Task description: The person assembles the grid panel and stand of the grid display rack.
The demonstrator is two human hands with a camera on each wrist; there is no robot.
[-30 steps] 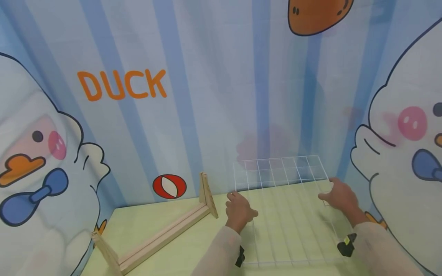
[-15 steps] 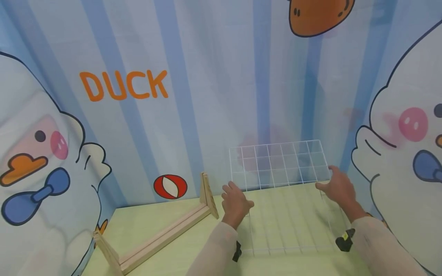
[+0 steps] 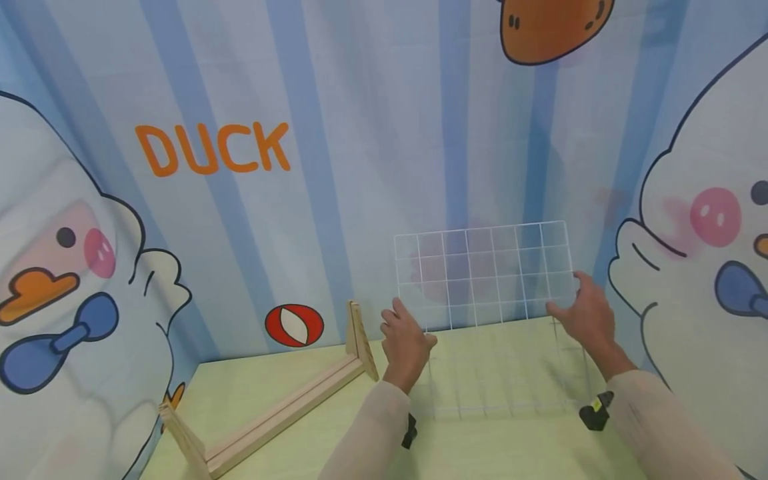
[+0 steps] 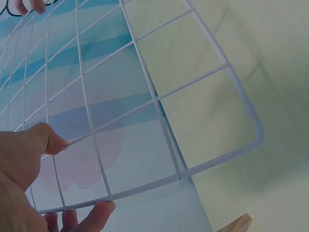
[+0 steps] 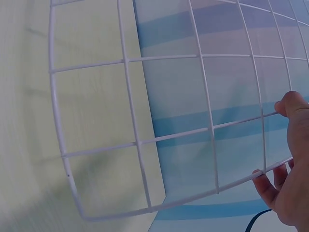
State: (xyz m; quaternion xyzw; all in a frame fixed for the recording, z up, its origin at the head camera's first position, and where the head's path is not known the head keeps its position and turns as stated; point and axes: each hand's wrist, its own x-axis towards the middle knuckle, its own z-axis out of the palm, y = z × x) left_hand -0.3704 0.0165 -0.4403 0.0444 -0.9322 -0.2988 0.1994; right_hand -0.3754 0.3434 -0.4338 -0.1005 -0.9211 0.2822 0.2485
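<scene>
A white wire grid panel [image 3: 472,278] stands tilted over the table, its far part rising in front of the printed backdrop. My left hand [image 3: 407,343] grips its left edge, and my right hand [image 3: 589,317] grips the right one. In the left wrist view, the left thumb lies at a cross wire of the grid panel [image 4: 156,100] while fingertips curl under the outer wire. The right wrist view shows the right hand [image 5: 294,179] pinching the grid panel [image 5: 211,128] in the same manner, with a bare corner of it nearest the camera.
To the left, a wooden frame [image 3: 288,417] with a long grooved bar and two upright end pieces rests on the pale yellow-green table [image 3: 252,380]. A duck-printed curtain [image 3: 372,167] hangs behind the table's back edge. Black wrist devices sit at both sleeves.
Both hands have moved upward in view, raising the grid panel. Its far edge now stands higher against the curtain and its near edge has moved away from me. The wooden frame stays put.
</scene>
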